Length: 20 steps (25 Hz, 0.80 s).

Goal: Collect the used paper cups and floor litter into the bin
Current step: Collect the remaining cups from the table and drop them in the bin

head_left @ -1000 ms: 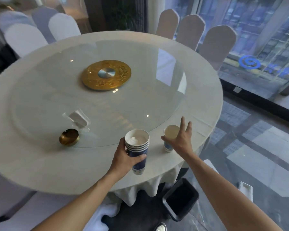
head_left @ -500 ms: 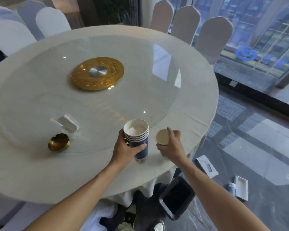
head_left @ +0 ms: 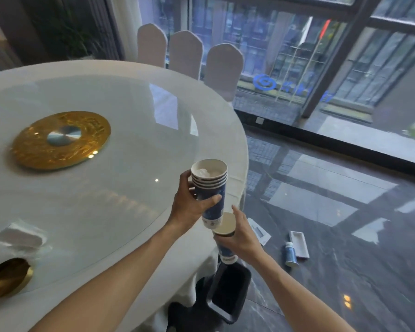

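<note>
Round table (head_left: 120, 75) under a white cloth fills the left of my view, a glass turntable (head_left: 130, 164) on top with a gold disc (head_left: 60, 140) at its centre; dark polished floor (head_left: 321, 212) and tall windows to the right. I note the left hand (head_left: 189, 207) wrapped around a stack of paper cups (head_left: 210, 185), blue-sided, tilted a little, held above the table's near right edge; something white and crumpled sits in the top cup. The right hand (head_left: 242, 236) grips a single paper cup (head_left: 225, 238) just below the stack, its open rim right under the stack's base; whether they touch I cannot tell. A black bin (head_left: 228, 291) stands on the floor below both hands, by the hanging cloth. On the floor to the right lie a flat white packet (head_left: 259, 231), a small blue bottle (head_left: 290, 255) on its side and a white tray-like box (head_left: 298, 243) just beside it. At the near left edge of the turntable I see a gold bowl (head_left: 7, 276) and a white wrapped item (head_left: 22, 236). Three covered chairs (head_left: 186, 53) stand at the far edge.
</note>
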Available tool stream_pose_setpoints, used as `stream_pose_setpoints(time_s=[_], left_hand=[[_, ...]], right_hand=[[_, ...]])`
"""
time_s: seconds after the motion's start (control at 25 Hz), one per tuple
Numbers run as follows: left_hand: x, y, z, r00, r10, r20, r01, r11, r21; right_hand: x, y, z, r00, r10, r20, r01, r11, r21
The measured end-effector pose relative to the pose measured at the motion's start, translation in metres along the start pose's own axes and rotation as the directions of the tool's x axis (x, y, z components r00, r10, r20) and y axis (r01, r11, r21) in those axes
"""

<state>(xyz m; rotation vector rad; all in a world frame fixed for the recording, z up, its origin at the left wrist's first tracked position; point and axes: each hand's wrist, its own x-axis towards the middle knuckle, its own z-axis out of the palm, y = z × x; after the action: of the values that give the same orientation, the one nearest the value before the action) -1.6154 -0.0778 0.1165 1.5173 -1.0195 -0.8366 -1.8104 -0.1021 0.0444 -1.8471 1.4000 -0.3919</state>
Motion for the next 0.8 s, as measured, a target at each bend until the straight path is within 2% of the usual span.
stream_pose_setpoints(time_s=[0.16,0.32,0.56,0.8], left_hand=[[0.000,0.001,0.028,0.997,0.014,0.080,-0.015,1.000,0.013],[-0.009,-0.011,0.046,0.974,-0.049,0.220,0.053,0.999,-0.010],[-0.029,-0.030,0.063,0.886,-0.123,0.448,0.123,0.992,0.028],[-0.039,-0.035,0.072,0.821,-0.212,0.530,0.165,0.977,0.135]], right_hand=[[-0.015,0.006,-0.011,0.998,0.016,-0.054,-0.013,0.998,0.059],[-0.034,0.011,-0.018,0.984,0.105,-0.146,-0.078,0.981,0.175],[-0.056,0.019,-0.019,0.947,0.187,-0.263,-0.100,0.944,0.313],[-0.078,0.025,-0.021,0.928,0.231,-0.292,-0.141,0.944,0.297]])
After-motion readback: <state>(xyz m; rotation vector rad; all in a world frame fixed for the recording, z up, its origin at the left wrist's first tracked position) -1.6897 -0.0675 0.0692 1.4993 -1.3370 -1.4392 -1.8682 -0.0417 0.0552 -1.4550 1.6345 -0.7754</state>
